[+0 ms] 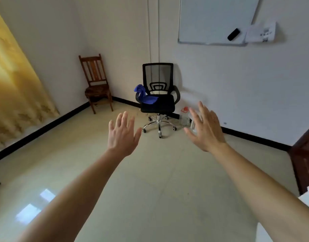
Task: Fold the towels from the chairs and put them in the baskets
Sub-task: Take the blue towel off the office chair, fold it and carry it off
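A blue towel [146, 96] lies crumpled over the left armrest and seat of a black mesh office chair [158, 103] standing against the far wall. A wooden chair [96, 84] stands in the left corner; its seat looks dark and I cannot tell whether a towel lies on it. My left hand [123, 135] and my right hand [205, 127] are stretched out in front of me with fingers spread, both empty and well short of the office chair. No basket is in view.
A clear plastic container with a red cap [186, 117] sits on the floor right of the office chair. A yellow curtain [14, 88] hangs at left, a whiteboard [215, 21] on the wall, dark wooden furniture [304, 154] at right. Open tiled floor lies between me and the chairs.
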Available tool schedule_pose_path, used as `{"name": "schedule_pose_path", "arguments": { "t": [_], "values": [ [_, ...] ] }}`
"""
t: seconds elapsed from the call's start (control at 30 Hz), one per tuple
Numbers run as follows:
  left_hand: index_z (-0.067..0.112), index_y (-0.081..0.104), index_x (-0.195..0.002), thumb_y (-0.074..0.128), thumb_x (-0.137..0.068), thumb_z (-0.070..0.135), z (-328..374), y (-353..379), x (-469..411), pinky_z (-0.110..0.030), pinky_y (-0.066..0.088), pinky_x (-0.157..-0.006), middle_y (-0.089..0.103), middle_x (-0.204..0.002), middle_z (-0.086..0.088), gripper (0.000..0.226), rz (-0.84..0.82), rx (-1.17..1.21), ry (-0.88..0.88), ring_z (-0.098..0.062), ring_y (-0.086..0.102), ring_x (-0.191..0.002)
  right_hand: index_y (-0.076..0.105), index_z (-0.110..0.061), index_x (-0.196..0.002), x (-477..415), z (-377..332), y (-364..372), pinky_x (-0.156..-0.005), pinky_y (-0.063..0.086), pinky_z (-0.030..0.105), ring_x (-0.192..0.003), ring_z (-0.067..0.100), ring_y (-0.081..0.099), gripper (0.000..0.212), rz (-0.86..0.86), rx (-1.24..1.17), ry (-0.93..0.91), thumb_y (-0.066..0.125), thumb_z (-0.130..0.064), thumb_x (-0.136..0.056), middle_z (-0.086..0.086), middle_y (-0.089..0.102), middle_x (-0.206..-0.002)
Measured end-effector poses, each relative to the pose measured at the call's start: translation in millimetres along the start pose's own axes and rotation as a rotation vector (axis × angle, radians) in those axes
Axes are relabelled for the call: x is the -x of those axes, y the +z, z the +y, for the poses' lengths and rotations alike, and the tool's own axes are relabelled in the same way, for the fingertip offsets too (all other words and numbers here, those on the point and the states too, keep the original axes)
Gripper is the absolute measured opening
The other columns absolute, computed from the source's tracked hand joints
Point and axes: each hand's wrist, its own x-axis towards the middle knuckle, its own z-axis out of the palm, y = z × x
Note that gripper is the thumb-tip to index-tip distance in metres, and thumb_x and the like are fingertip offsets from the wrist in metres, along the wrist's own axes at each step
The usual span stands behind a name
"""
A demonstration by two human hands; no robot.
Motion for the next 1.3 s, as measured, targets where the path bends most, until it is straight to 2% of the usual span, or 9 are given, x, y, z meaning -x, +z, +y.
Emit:
{"name": "schedule_pose_path", "arguments": {
  "t": [0.13,0.27,0.47,0.67,0.83,1.03,1.17,1.3],
  "values": [
    [0.015,0.036,-0.146,0.027,-0.099,0.053,20,38,-69,-0.055,0.027,-0.114,0.03,-0.157,-0.015,0.061,-0.011,0.019,-0.031,-0.033,0.026,-0.145,0.028,-0.013,-0.154,-49,47,44,-0.118,0.025,0.054,-0.146,0.036,0.025,0.076,0.011,0.016,0.059,0.042,-0.058,-0.095,0.02,0.01,-0.164],
    [0.015,0.034,-0.147,0.026,-0.1,0.054,47,71,-150,-0.054,0.024,-0.115,0.028,-0.158,-0.014,0.062,-0.081,0.029,-0.082,-0.032,0.024,-0.146,0.026,-0.014,-0.154,-105,102,93,-0.114,0.028,0.058,-0.144,0.039,0.029,0.08,-0.109,0.0,0.094,0.032,-0.065,-0.092,0.019,0.011,-0.164],
    [0.015,0.036,-0.146,0.028,-0.101,0.054,64,94,-262,-0.053,0.024,-0.114,0.031,-0.157,-0.014,0.061,-0.065,0.003,-0.081,-0.032,0.026,-0.145,0.024,-0.011,-0.155,-213,165,129,-0.119,0.022,0.054,-0.148,0.037,0.023,0.079,-0.124,-0.032,0.134,0.043,-0.058,-0.095,0.02,0.01,-0.164],
    [0.014,0.038,-0.146,0.028,-0.101,0.053,41,138,-363,-0.053,0.026,-0.113,0.032,-0.156,-0.013,0.06,-0.07,-0.04,-0.061,-0.031,0.027,-0.145,0.022,-0.011,-0.156,-322,186,176,-0.12,0.021,0.053,-0.147,0.036,0.024,0.079,-0.178,-0.011,0.058,0.04,-0.058,-0.096,0.021,0.011,-0.164],
    [0.015,0.035,-0.147,0.026,-0.1,0.054,10,208,-466,-0.053,0.027,-0.113,0.03,-0.157,-0.013,0.062,-0.063,-0.03,-0.088,-0.031,0.026,-0.144,0.02,-0.013,-0.157,-434,185,241,-0.12,0.018,0.05,-0.148,0.033,0.024,0.079,-0.157,0.013,0.011,0.042,-0.058,-0.096,0.018,0.01,-0.165],
    [0.017,0.037,-0.144,0.023,-0.1,0.054,-33,275,-601,-0.052,0.029,-0.11,0.032,-0.155,-0.012,0.06,-0.105,0.004,-0.09,-0.031,0.028,-0.142,0.016,-0.015,-0.158,-573,180,311,-0.122,0.015,0.049,-0.15,0.031,0.022,0.079,-0.219,0.031,-0.036,0.04,-0.06,-0.098,0.016,0.008,-0.166],
    [0.018,0.034,-0.145,0.029,-0.099,0.052,-64,320,-703,-0.052,0.033,-0.11,0.03,-0.155,-0.012,0.058,-0.208,0.022,-0.099,-0.034,0.035,-0.139,0.018,-0.014,-0.158,-665,192,353,-0.122,0.015,0.048,-0.149,0.03,0.025,0.077,-0.257,0.052,-0.053,0.04,-0.058,-0.098,0.016,0.012,-0.165],
    [0.018,0.028,-0.146,0.032,-0.098,0.051,-72,371,-759,-0.05,0.039,-0.105,0.03,-0.153,-0.012,0.059,-0.339,0.048,-0.119,-0.033,0.043,-0.131,0.029,-0.01,-0.154,-709,214,398,-0.119,0.024,0.05,-0.144,0.033,0.033,0.074,-0.315,0.08,-0.086,0.047,-0.053,-0.097,0.019,0.023,-0.161]
  ]
}}
